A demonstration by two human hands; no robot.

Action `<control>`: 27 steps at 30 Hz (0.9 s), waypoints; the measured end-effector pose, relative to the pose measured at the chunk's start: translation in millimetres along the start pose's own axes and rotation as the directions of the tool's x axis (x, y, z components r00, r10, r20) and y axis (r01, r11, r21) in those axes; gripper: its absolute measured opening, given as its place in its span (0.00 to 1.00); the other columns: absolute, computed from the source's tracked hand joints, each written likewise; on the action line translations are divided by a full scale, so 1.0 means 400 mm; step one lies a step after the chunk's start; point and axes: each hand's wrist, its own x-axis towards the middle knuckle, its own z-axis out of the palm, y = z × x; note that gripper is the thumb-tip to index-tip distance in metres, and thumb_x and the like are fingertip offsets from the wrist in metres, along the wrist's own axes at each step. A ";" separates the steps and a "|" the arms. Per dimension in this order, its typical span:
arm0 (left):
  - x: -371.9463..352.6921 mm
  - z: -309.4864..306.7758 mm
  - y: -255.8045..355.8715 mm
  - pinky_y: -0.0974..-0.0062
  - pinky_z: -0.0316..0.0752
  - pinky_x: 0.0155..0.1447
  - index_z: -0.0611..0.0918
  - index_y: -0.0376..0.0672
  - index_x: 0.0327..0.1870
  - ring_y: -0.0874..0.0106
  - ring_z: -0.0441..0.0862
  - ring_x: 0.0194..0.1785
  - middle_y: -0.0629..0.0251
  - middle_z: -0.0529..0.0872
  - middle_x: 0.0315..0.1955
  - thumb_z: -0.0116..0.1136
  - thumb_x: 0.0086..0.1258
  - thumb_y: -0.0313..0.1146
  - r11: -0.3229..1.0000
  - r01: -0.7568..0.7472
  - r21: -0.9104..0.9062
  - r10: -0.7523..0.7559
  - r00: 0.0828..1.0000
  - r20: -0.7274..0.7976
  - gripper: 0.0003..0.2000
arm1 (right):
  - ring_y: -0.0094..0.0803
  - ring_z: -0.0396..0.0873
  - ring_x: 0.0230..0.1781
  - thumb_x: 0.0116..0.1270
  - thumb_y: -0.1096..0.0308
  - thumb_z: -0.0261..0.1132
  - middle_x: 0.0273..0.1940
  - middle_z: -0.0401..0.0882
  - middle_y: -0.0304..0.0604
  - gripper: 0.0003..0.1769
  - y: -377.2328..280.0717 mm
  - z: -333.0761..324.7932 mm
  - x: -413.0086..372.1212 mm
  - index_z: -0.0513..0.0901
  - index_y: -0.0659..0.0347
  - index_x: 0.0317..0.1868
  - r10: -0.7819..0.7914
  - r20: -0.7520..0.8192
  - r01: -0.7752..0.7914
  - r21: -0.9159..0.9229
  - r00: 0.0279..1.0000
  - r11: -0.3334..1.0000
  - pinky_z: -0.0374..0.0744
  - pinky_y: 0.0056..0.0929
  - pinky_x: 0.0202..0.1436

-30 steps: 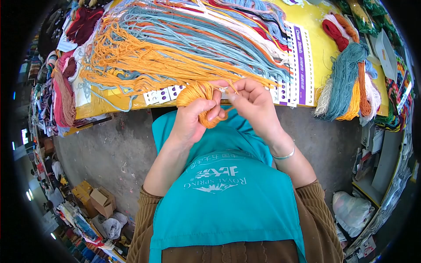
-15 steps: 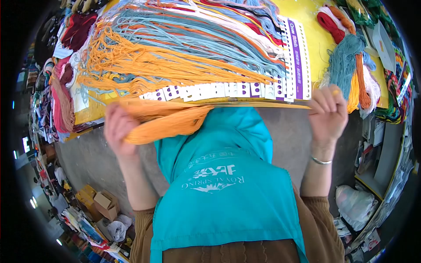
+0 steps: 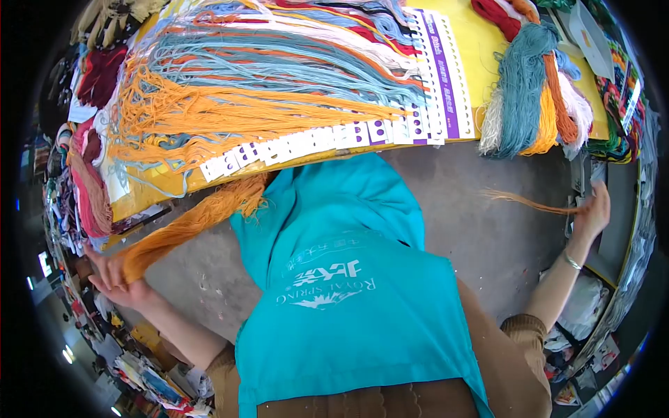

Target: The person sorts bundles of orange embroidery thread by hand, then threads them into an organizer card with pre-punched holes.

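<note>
At the far left, my left hand [image 3: 120, 279] holds a thick skein of orange thread [image 3: 198, 217]. The skein loops around the hand between thumb and fingers, some of which are stretched out, and its frayed end reaches the apron's edge. Out at the far right, my right hand [image 3: 592, 211] has its fingers closed on a thin bunch of orange strands [image 3: 533, 200], whose loose ends trail to the left. The bunch and the skein are apart. Beyond them, more orange thread [image 3: 244, 104] lies spread on the table, attached to white punched cards [image 3: 300, 144].
Blue-grey, white and red threads lie across the yellow table [image 3: 481, 42], beside a purple-and-white thread card [image 3: 446, 76]. Coloured skeins [image 3: 526, 90] hang over its right edge. A teal apron [image 3: 341, 279] covers my front. Cardboard boxes [image 3: 150, 341] stand on the floor at lower left.
My hands have swung widely apart, left hand down and left, right hand outward and down. The strands stretched between them have come free of the skein and now trail from my right hand.
</note>
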 end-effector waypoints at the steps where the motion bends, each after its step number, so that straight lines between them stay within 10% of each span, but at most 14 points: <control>1: 0.001 0.048 -0.125 0.89 0.62 0.23 0.66 0.41 0.70 0.85 0.61 0.14 0.77 0.67 0.14 0.58 0.69 0.29 0.989 0.131 -0.075 -0.125 0.989 0.085 0.28 | 0.11 0.62 0.21 0.68 0.72 0.61 0.40 0.83 0.37 0.08 0.005 0.060 -0.043 0.84 0.67 0.43 -0.021 0.133 0.028 -0.049 0.991 0.998 0.60 0.13 0.22; 4: -0.010 0.107 -0.404 0.86 0.71 0.21 0.61 0.50 0.75 0.85 0.67 0.15 0.76 0.72 0.16 0.63 0.67 0.32 0.907 0.405 -0.117 -0.374 0.901 0.218 0.35 | 0.11 0.64 0.23 0.69 0.71 0.61 0.41 0.84 0.37 0.08 -0.012 0.247 -0.209 0.82 0.64 0.45 0.043 0.446 0.062 -0.216 0.894 0.974 0.63 0.13 0.26; 8: -0.040 0.147 -0.682 0.80 0.72 0.27 0.71 0.42 0.65 0.78 0.74 0.23 0.69 0.78 0.27 0.60 0.70 0.37 0.681 0.727 0.088 -0.711 0.627 0.318 0.24 | 0.14 0.70 0.27 0.71 0.71 0.60 0.33 0.84 0.36 0.18 -0.081 0.420 -0.385 0.69 0.60 0.59 0.019 0.831 -0.074 0.027 0.556 0.997 0.67 0.14 0.32; 12: -0.045 0.246 -0.878 0.79 0.74 0.32 0.77 0.39 0.57 0.80 0.74 0.28 0.67 0.78 0.30 0.60 0.69 0.34 0.434 0.704 0.562 -0.827 0.559 -0.062 0.17 | 0.19 0.76 0.33 0.72 0.73 0.58 0.32 0.82 0.39 0.25 -0.154 0.494 -0.465 0.62 0.59 0.66 0.010 0.966 -0.281 0.065 0.260 0.957 0.70 0.17 0.36; 16: -0.045 0.251 -0.965 0.82 0.74 0.32 0.79 0.37 0.46 0.81 0.75 0.28 0.70 0.78 0.27 0.61 0.70 0.34 0.408 0.675 0.615 -0.846 0.533 -0.025 0.10 | 0.19 0.76 0.33 0.73 0.73 0.57 0.32 0.81 0.39 0.27 -0.171 0.526 -0.490 0.59 0.60 0.69 -0.021 0.991 -0.410 0.073 0.130 0.909 0.73 0.19 0.36; 23: -0.037 0.220 -1.027 0.80 0.74 0.32 0.78 0.39 0.43 0.79 0.77 0.28 0.66 0.80 0.32 0.57 0.73 0.36 0.459 0.671 0.583 -0.770 0.627 -0.116 0.09 | 0.18 0.75 0.27 0.66 0.74 0.65 0.29 0.81 0.36 0.09 -0.114 0.559 -0.482 0.83 0.66 0.46 -0.210 0.832 0.257 0.084 0.514 0.963 0.75 0.21 0.31; 27: -0.007 0.235 -1.059 0.79 0.76 0.32 0.77 0.36 0.55 0.77 0.78 0.28 0.58 0.84 0.45 0.55 0.74 0.38 0.421 0.695 0.584 -0.694 0.661 -0.285 0.16 | 0.15 0.74 0.28 0.68 0.72 0.64 0.28 0.81 0.35 0.06 -0.021 0.614 -0.407 0.83 0.67 0.41 -0.106 0.738 0.081 0.070 0.666 0.994 0.74 0.19 0.31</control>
